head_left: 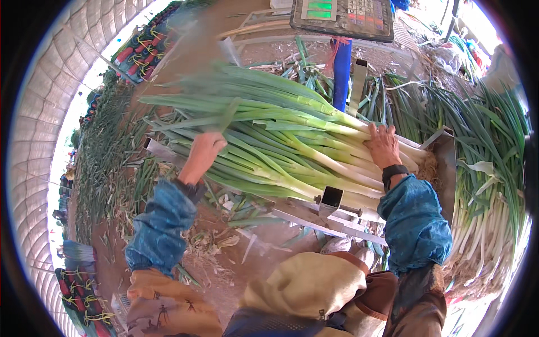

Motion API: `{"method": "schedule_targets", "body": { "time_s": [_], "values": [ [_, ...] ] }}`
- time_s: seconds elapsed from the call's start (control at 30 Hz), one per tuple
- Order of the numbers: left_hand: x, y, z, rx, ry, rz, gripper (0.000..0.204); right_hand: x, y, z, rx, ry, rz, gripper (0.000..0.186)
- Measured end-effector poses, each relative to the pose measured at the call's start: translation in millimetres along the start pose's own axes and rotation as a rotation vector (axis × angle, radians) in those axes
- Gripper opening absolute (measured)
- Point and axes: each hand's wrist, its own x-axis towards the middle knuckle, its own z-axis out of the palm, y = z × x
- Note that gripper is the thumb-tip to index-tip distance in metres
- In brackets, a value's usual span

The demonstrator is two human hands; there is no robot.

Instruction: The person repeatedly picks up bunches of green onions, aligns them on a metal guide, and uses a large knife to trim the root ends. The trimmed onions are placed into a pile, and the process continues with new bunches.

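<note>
A thick bunch of large green onions lies across a metal frame, with leaves to the left and white stems and roots to the right. My left hand is closed above the leaves, and a loose green leaf sticks up from it, partly blurred. My right hand rests on the white stems near the roots, its fingers bent and apart. The roots sit close to an upright metal plate at the frame's right end.
A weighing display stands at the far side on a blue post. More green onions are piled at the right. Trimmed leaves cover the ground at the left, where tied bundles also lie.
</note>
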Motion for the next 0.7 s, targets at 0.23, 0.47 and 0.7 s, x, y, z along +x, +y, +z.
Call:
{"method": "schedule_targets", "body": {
  "time_s": [0.23,0.47,0.7],
  "values": [
    [38,23,32,0.425,0.375,-0.138,0.028,2,0,-2,-0.010,-0.059,0.027,0.046],
    [46,-3,-5,0.623,0.245,-0.084,0.011,7,-14,-5,0.004,-0.088,0.065,0.045],
    [-79,35,-130,0.507,0.392,-0.252,0.020,-7,4,-2,0.009,-0.085,0.074,0.048]
  ]
}}
